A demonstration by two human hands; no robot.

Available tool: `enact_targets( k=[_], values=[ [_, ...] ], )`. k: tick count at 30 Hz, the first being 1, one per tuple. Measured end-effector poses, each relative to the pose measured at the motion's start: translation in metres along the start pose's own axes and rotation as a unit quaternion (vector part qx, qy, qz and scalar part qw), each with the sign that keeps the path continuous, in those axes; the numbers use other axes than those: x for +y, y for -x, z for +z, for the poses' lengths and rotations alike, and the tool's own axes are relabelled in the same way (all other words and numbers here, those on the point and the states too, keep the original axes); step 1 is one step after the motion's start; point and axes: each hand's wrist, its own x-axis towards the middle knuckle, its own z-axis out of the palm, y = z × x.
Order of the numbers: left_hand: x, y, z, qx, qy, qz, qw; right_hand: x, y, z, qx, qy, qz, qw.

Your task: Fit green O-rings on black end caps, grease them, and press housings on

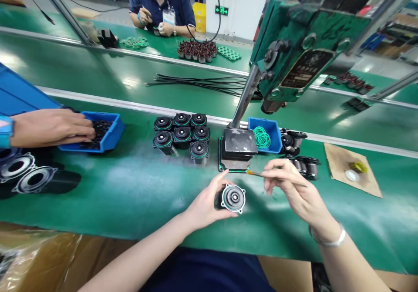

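My left hand (209, 203) is wrapped round a motor housing (234, 198), its round silver face with a central shaft turned up towards me. Between the fingers of my right hand (289, 187) is a thin paintbrush (256, 173), its brown bristles pointing left, above and to the right of the housing. Behind the housing stands the press base with a dark metal block (241, 142) on it. Several black motor units with green rings (182, 134) stand in a group to the left of the block.
A green arbor press (294, 61) overhangs the bench. Blue bins hold green rings (261, 137) and small black parts (100, 131); a co-worker's hand (55, 128) reaches into the latter. A yellow pot (358, 166) sits on cardboard (339, 166) at right. Another person (161, 9) works opposite.
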Motion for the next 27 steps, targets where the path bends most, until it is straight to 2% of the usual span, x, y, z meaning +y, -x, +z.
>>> enact_targets(
  k=[3,6,10,14,18,22,27],
  values=[
    [-0.001,0.001,0.0,0.0,0.027,-0.024,0.999,0.002,-0.022,0.01,-0.016,-0.107,0.031,0.994],
    [-0.002,0.002,-0.001,0.004,0.032,-0.047,0.998,0.006,-0.041,0.023,-0.049,-0.21,0.065,0.974],
    [-0.002,0.002,-0.002,0.006,0.028,-0.058,0.998,0.009,-0.053,0.034,-0.115,-0.245,0.118,0.955],
    [-0.003,0.002,-0.003,0.006,0.025,-0.063,0.998,0.007,-0.058,0.038,-0.16,-0.19,0.156,0.956],
    [-0.004,0.002,-0.004,0.005,0.025,-0.065,0.998,0.001,-0.064,0.038,-0.184,-0.108,0.149,0.966],
    [-0.004,0.002,-0.003,0.004,0.031,-0.066,0.997,-0.005,-0.072,0.035,-0.214,-0.008,0.086,0.973],
    [-0.002,0.002,-0.002,0.012,0.034,-0.063,0.997,-0.008,-0.071,0.028,-0.188,0.133,0.006,0.973]
  ],
)
